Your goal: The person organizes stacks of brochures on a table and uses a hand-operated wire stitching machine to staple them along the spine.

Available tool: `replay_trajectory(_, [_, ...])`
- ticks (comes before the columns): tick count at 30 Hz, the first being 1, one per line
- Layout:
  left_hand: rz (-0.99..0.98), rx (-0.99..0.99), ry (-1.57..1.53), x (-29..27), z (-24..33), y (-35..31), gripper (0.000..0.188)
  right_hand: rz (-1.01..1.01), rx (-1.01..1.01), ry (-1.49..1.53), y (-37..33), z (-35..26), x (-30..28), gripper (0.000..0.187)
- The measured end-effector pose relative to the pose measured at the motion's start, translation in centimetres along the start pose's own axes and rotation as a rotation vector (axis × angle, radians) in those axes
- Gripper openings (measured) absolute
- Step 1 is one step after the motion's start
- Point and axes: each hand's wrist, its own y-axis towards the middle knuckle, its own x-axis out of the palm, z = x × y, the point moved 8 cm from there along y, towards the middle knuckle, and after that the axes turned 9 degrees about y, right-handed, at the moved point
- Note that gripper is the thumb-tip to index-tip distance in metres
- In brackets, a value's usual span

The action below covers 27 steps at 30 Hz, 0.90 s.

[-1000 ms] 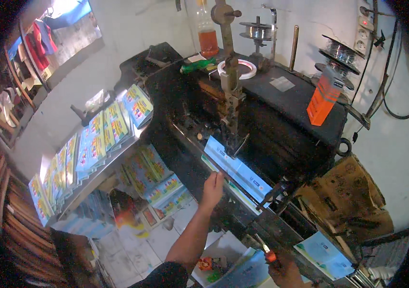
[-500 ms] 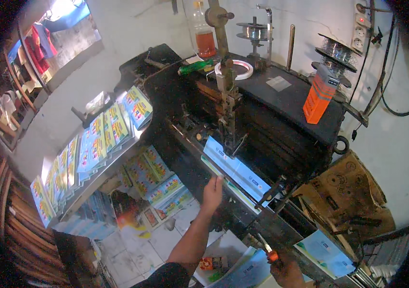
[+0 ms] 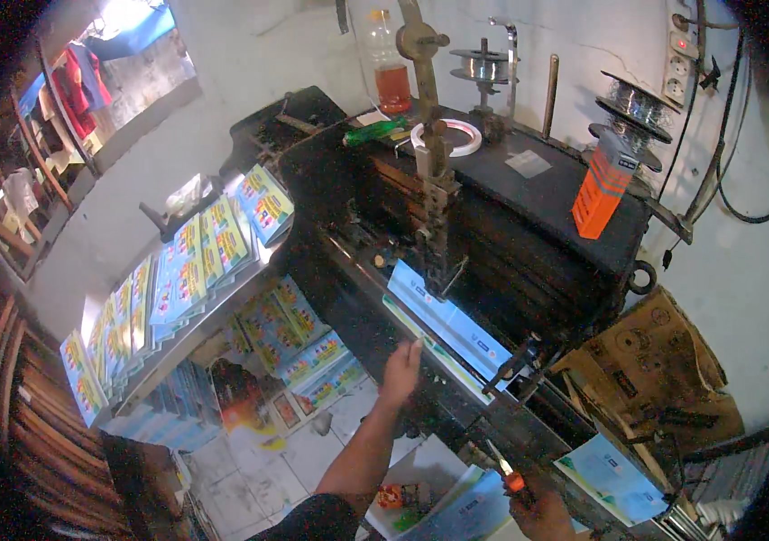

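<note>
A pale blue open booklet (image 3: 456, 326) lies over the slanted bar of a dark stitching machine (image 3: 434, 203), under its upright metal head. My left hand (image 3: 400, 371) is at the booklet's near edge, thumb on top and fingers closed, partly hidden. At the lower right, my right hand (image 3: 542, 512) is wrapped round an orange-handled tool (image 3: 514, 482) with a thin, light metal end; its exact kind is unclear. Below that hand's left side are loose blue printed sheets (image 3: 470, 514). Another blue booklet (image 3: 610, 478) rests on the machine's right end.
Fanned booklets (image 3: 204, 257) cover a slanted table at left, with more stacks beneath. On the machine top stand an orange box (image 3: 603, 189), a white tape roll (image 3: 470, 135), a bottle (image 3: 391, 81) and wire spools (image 3: 634, 108). Torn cardboard (image 3: 646, 361) leans at right.
The whole view has shifted slightly. My left hand is a little lower against the booklet's near edge. The right hand keeps its hold on the orange-handled tool.
</note>
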Motion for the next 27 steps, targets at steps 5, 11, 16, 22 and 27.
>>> replay_trajectory(5, [-0.036, -0.051, 0.078, 0.4, -0.4, -0.3, 0.048, 0.008, -0.032, -0.055, 0.1, -0.9, -0.1, 0.022])
replay_trajectory(11, [-0.082, -0.082, 0.047, 1.3, -0.5, -0.9, 0.05, -0.028, 0.134, -0.018, 0.2, 0.6, -0.3, 0.023])
replay_trajectory(16, [-0.032, -0.07, 0.062, 1.9, -2.4, -1.3, 0.053, -0.067, 0.111, -0.055, -0.2, -0.7, -0.2, 0.034])
replay_trajectory(22, [-0.109, -0.127, 0.058, 2.0, -4.2, -0.7, 0.056, -0.11, 0.181, 0.15, -1.6, 3.1, 0.6, 0.041])
replay_trajectory(27, [-0.067, -0.111, 0.118, 2.5, -4.8, -0.4, 0.048, -0.096, 0.137, -0.111, -1.8, 1.7, 0.6, 0.033])
